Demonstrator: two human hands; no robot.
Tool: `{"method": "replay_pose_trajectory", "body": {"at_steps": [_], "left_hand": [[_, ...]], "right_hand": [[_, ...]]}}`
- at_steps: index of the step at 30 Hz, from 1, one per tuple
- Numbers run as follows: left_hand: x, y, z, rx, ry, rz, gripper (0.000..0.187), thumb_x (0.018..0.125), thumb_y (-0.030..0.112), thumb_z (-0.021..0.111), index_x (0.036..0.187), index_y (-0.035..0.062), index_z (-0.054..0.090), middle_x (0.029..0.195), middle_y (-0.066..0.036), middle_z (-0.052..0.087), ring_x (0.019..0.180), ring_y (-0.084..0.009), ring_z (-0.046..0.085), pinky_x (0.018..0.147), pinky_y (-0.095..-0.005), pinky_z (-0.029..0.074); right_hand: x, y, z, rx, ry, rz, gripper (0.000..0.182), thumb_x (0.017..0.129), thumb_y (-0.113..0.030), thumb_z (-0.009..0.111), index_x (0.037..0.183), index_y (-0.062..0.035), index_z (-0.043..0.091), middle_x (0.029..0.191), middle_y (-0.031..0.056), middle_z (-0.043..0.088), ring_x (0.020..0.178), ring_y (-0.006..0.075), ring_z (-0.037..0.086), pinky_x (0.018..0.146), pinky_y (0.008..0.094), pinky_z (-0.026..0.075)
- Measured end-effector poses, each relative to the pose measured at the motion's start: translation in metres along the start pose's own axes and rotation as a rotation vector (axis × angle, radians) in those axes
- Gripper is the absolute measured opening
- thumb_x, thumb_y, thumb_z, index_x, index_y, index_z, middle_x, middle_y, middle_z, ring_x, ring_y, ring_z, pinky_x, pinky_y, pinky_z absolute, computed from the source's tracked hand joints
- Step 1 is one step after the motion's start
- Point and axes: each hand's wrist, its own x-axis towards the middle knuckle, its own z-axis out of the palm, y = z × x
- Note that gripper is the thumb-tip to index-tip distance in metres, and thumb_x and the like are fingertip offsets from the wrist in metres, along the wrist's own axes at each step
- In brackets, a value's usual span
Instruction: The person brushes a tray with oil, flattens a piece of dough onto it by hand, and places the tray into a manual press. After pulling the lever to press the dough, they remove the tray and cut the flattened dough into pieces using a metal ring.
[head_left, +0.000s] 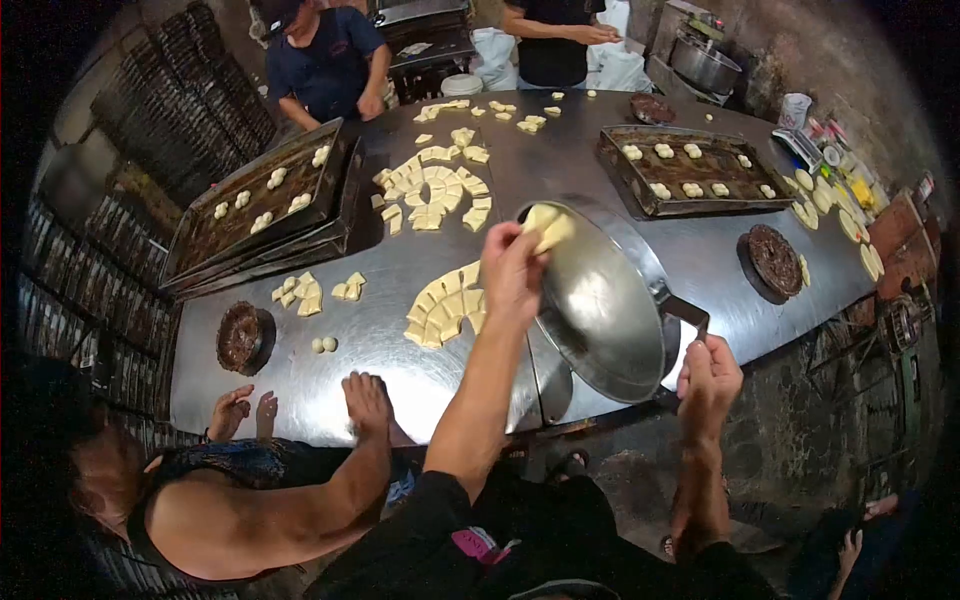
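Observation:
A large round metal pan (610,310) is tilted over the steel table, its inside facing left. My right hand (711,375) is wrapped round the pan's handle (686,309) at its right side. At the pan's upper left rim, my left hand (512,270) pinches a pale yellow piece of dough (548,228). Left of the pan lies a curved group of cut dough pieces (440,308), partly behind my left forearm. Farther back is a larger group of cut dough (430,187).
Trays with dough balls stand at left (250,205) and right (695,178). Round dark dishes sit at left (240,338) and right (774,262). A co-worker's hands (368,402) are close on my left. Two people stand across the steel table (400,390).

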Motion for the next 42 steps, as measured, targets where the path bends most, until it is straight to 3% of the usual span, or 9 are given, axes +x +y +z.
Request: {"method": "replay_pose_trajectory", "body": {"at_steps": [6,7,10,12,14,20,24,29,42], "left_hand": [[0.109,0.005,-0.135,0.739,0.193,0.557,0.016,0.084,0.006,0.060,0.098,0.0076,0.052,0.084,-0.003,0.054,0.068,-0.0128,0.054,0.058,-0.0281,0.047],[0.110,0.006,-0.140,0.477,0.206,0.373,0.018,0.083,0.009,0.059,0.100,0.0075,0.055,0.085,-0.005,0.056,0.074,-0.0154,0.057,0.065,-0.0327,0.049],[0.155,-0.014,-0.184,0.872,0.207,0.262,0.052,0.087,0.013,0.058,0.135,0.0060,0.042,0.122,-0.012,0.057,0.109,-0.0259,0.055,0.087,-0.0463,0.048],[0.073,-0.042,-0.092,0.769,0.232,0.119,0.045,0.090,0.014,0.055,0.133,0.0047,0.045,0.125,-0.011,0.055,0.112,-0.0238,0.053,0.092,-0.0434,0.045],[0.021,-0.102,-0.054,0.680,-0.165,0.117,0.039,0.092,0.018,0.056,0.128,0.0045,0.049,0.126,-0.011,0.054,0.112,-0.0231,0.053,0.093,-0.0427,0.044],[-0.098,-0.273,0.011,0.200,-0.453,-0.799,0.051,0.094,0.047,0.051,0.130,0.0108,0.050,0.127,-0.008,0.054,0.114,-0.0284,0.051,0.094,-0.0438,0.044],[-0.162,-0.288,0.070,-0.002,-0.480,-0.742,0.068,0.093,0.058,0.042,0.131,0.0022,0.048,0.126,-0.013,0.055,0.117,-0.0298,0.051,0.099,-0.0433,0.042],[-0.176,-0.348,0.119,0.258,-0.601,-0.755,0.047,0.094,0.025,0.054,0.133,0.0011,0.044,0.119,-0.014,0.057,0.105,-0.0246,0.058,0.091,-0.0360,0.049],[-0.143,-0.575,0.317,0.497,-0.584,-0.771,0.061,0.088,0.000,0.045,0.146,0.0087,0.029,0.136,-0.014,0.044,0.119,-0.0240,0.049,0.099,-0.0359,0.043]], "right_hand": [[-0.028,-0.009,-0.083,-0.190,0.045,-0.266,0.010,0.086,-0.009,0.064,0.088,0.0000,0.060,0.061,-0.0030,0.053,0.050,0.0022,0.044,0.042,0.0192,0.033],[-0.037,-0.016,-0.094,-0.144,0.095,-0.147,0.010,0.085,-0.008,0.065,0.088,-0.0003,0.061,0.066,-0.0026,0.057,0.053,0.0025,0.046,0.045,0.0197,0.035],[-0.052,-0.021,-0.140,-0.109,0.181,0.054,0.014,0.082,-0.010,0.069,0.089,-0.0001,0.062,0.072,-0.0008,0.060,0.055,0.0044,0.049,0.048,0.0204,0.039],[-0.063,-0.026,-0.169,-0.117,0.184,-0.058,0.014,0.083,-0.011,0.069,0.089,-0.0008,0.063,0.069,-0.0009,0.058,0.054,0.0038,0.049,0.046,0.0206,0.038],[-0.071,-0.033,-0.200,-0.032,0.244,0.010,0.013,0.083,-0.011,0.069,0.088,-0.0013,0.063,0.067,-0.0012,0.057,0.053,0.0037,0.049,0.045,0.0203,0.037],[-0.100,-0.029,-0.295,0.292,0.506,-0.056,0.026,0.087,-0.030,0.062,0.088,-0.0052,0.057,0.058,-0.0010,0.048,0.041,0.0064,0.040,0.035,0.0211,0.027],[-0.109,-0.020,-0.339,0.506,0.831,0.114,0.031,0.091,-0.037,0.057,0.089,-0.0068,0.056,0.056,-0.0024,0.043,0.038,0.0068,0.035,0.034,0.0220,0.025],[-0.100,0.055,-0.410,0.486,0.938,0.310,0.016,0.096,-0.027,0.052,0.090,-0.0118,0.051,0.056,-0.0074,0.037,0.037,0.0019,0.032,0.033,0.0183,0.025],[0.097,0.210,-0.637,0.258,0.955,0.515,0.020,0.097,-0.019,0.048,0.080,-0.0091,0.052,0.054,-0.0058,0.041,0.042,0.0064,0.039,0.039,0.0240,0.030]]}}
